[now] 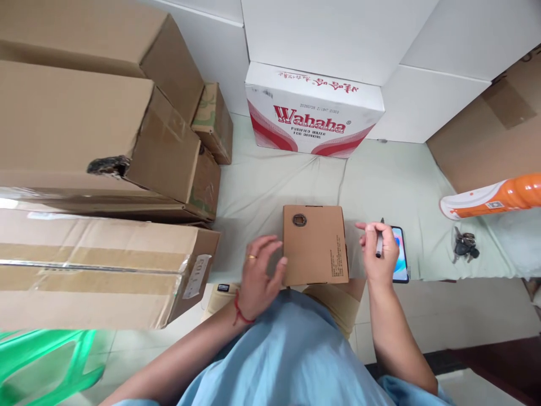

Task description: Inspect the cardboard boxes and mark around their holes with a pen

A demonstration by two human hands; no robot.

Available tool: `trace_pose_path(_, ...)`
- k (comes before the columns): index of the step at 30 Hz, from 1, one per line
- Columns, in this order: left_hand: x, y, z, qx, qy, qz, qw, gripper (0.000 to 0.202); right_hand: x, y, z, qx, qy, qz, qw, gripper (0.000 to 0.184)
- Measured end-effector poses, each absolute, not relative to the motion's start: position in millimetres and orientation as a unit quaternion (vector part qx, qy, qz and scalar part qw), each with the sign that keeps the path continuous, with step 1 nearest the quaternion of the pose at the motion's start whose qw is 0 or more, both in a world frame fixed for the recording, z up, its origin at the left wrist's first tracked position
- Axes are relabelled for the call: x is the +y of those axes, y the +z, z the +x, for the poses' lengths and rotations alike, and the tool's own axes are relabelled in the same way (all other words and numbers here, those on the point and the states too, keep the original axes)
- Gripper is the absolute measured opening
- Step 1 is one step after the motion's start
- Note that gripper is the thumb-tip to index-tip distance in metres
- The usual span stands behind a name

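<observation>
A small brown cardboard box (315, 248) lies at the front of the cloth-covered table, with a dark ring-shaped mark at its upper left and fine print on its right side. My left hand (262, 273) is at the box's left edge, fingers apart and slightly curled, holding nothing; whether the fingertips touch the box I cannot tell. To the right of the box, my right hand (379, 254) is closed around a marker pen (379, 243), its index finger pointing out toward the box. Partly behind this hand lies a phone (400, 256) with its screen lit.
Large cardboard boxes (71, 118) are stacked on the left. A white and red Wahaha carton (313, 115) stands at the back against the wall. On the right are a bunch of keys (465, 245), an orange and white bottle (494, 197) and another big carton (494, 135). A green stool (80, 361) stands below left.
</observation>
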State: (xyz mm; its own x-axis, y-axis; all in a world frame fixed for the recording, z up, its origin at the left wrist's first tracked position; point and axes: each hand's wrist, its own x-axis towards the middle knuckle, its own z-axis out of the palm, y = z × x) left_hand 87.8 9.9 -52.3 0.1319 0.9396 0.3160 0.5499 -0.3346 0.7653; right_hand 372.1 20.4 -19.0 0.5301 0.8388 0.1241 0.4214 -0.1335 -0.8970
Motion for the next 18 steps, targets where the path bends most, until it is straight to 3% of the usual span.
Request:
trace_pose_path(4,13,-61,71,0.551,0.305,0.669,0.395,0.040,3,-26,373,-0.492,0.302,-0.721,0.385,0.040)
trace_pose_path(7,14,-56,78,0.503,0.303,0.694,0.417,0.049,5,-27,362,-0.498,0.317,-0.727,0.349,0.040)
trace_pose_path(11,13,-32,90,0.474,0.358,0.707,0.384,0.069,12,-30,360,-0.452,0.351,-0.704,0.421,0.043)
trace_pose_path(18,16,6,93,0.515,0.411,0.669,0.343,0.069,-1,-35,358,-0.419,0.405,-0.668,0.463,0.046)
